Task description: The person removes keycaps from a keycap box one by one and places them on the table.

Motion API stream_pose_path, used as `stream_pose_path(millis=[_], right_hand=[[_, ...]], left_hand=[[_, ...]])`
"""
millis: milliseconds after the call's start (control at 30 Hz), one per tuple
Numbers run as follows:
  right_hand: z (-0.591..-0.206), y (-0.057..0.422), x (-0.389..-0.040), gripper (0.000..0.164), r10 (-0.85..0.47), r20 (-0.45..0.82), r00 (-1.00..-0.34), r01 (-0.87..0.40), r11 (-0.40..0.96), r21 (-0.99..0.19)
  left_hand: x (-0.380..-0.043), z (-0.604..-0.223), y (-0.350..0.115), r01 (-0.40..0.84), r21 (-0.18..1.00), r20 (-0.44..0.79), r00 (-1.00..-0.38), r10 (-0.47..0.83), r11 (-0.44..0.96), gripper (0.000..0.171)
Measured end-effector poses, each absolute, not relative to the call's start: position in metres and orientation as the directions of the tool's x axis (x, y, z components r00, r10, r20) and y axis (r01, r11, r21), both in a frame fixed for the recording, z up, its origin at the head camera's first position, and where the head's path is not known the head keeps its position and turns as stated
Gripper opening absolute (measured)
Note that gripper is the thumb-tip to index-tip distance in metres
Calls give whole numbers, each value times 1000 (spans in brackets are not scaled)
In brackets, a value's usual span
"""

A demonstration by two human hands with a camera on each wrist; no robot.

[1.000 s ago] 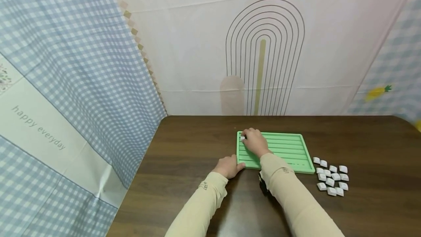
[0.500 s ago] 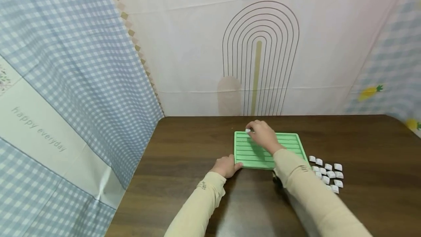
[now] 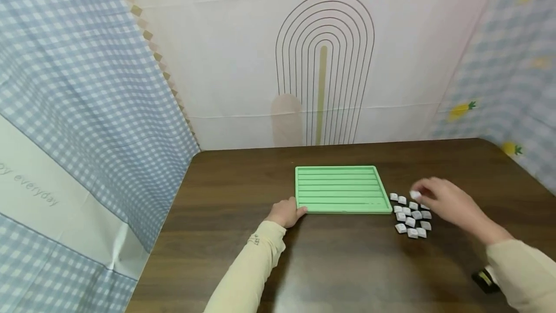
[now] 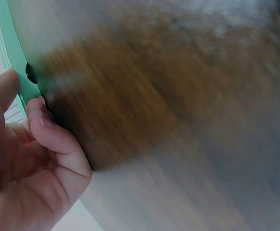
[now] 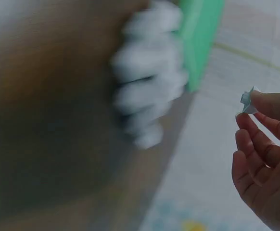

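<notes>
My left hand [image 3: 284, 212] grips the near left corner of a light green ridged tray [image 3: 343, 208] lying on the table. In the left wrist view, the thumb and a bent finger of that hand [image 4: 39, 159] pinch the tray's edge [image 4: 19, 60]. My right hand [image 3: 451, 204] is raised at the right, over the far side of a loose group of white keycaps [image 3: 410, 222]. Between thumb and index finger it pinches one white keycap [image 5: 247, 101], tilted, with a small stem showing on it. The other fingers of the right hand [image 5: 270, 159] are loosely bent.
The dark wooden table [image 3: 339, 264] reaches back to a hanging patterned cloth [image 3: 234, 71]. The keycaps lie right beside the tray's right edge. A black wrist device [image 3: 485, 280] shows under the right sleeve.
My right hand has moved from the tray's far left corner to the right, over the keycaps, still holding a keycap. The left hand stays on the tray; the head view has shifted.
</notes>
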State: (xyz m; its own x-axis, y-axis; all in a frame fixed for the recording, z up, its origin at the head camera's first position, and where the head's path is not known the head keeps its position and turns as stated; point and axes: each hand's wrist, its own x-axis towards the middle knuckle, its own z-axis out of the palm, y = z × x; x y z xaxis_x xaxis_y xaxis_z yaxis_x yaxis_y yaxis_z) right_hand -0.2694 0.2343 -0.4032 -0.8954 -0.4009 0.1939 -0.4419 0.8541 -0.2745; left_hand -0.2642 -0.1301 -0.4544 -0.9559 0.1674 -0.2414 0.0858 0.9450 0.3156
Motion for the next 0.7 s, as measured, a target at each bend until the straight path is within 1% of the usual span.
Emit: stream_pose_path(millis=[133,267,533,700], right_hand=[[-430,260,-246,17,-358,117,-926,-377,886,-270],[-446,266,-236,14,-351,59,-935,-353,894,-275],[-460,257,-232,13,-339,13,-941,-329,902,-279],[-457,250,-232,21,-301,12,-954,-291,911,-293]], left_hand=[[-264,-454,-133,82,318,-244,-956,165,945,54],[-262,-453,-137,77,314,-238,-959,157,946,54],[-258,-454,-138,71,328,-231,-961,153,942,52],[-258,-459,-141,73,355,-206,-966,154,932,53]])
